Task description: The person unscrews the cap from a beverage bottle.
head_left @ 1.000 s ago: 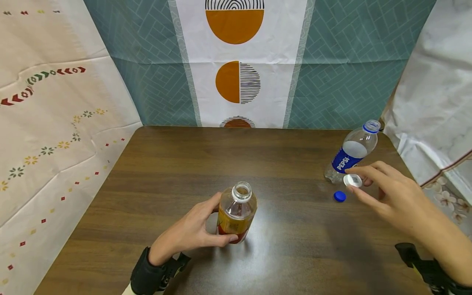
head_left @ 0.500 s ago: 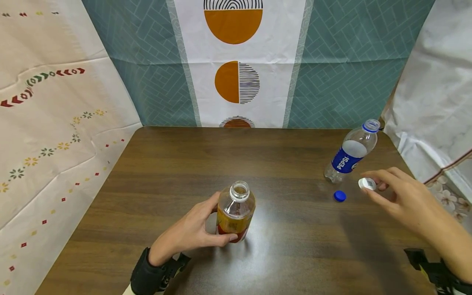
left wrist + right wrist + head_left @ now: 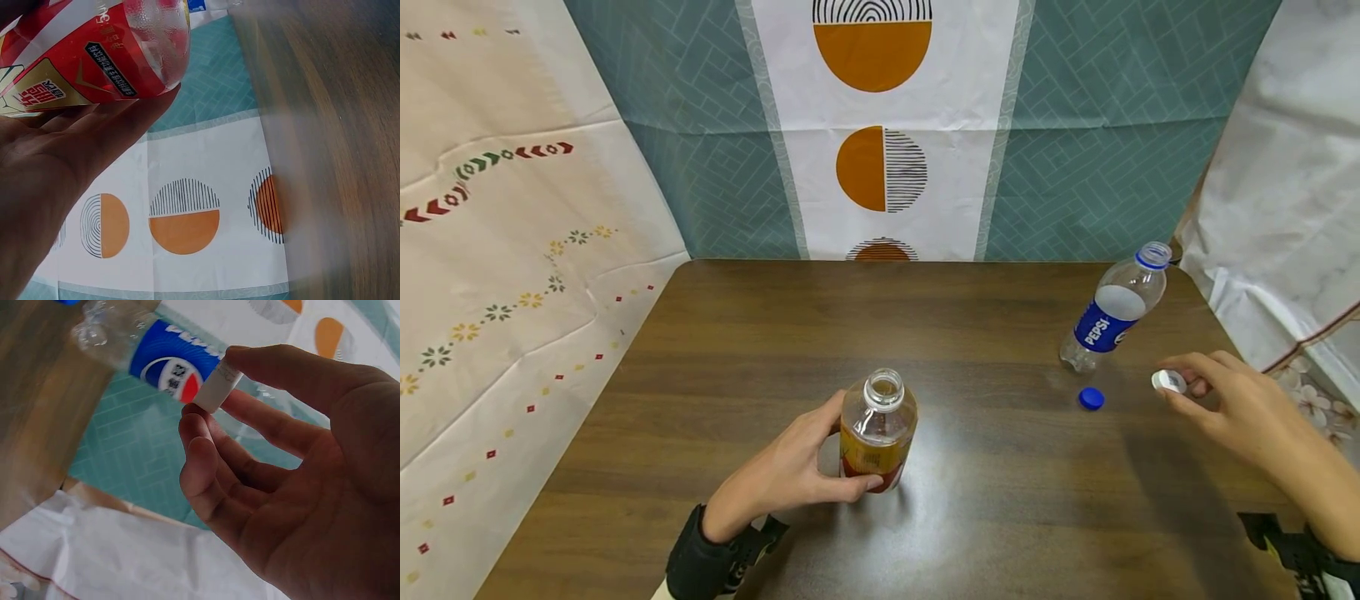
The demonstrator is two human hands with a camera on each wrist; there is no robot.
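Note:
My left hand (image 3: 805,467) grips an uncapped clear plastic bottle (image 3: 880,437) with a yellow and red label, upright near the middle of the table. The left wrist view shows the red side of its label, the palm and fingers wrapped about it. My right hand (image 3: 1243,404) pinches a white bottle cap (image 3: 1168,382) between thumb and fingers, above the table at the right. Beyond that hand, apart from it, stands an open Pepsi bottle (image 3: 1101,325) with a blue label. A blue cap (image 3: 1091,398) lies on the table before it.
The brown wooden table (image 3: 760,333) ends at a teal and white patterned cloth (image 3: 715,183) behind. Pale cloth (image 3: 550,333) hangs along the left, and white cloth (image 3: 1285,217) along the right, close to the Pepsi bottle.
My right hand has moved rightward with the white cap, away from the Pepsi bottle and the blue cap. The left hand keeps its hold on the bottle, nearly still.

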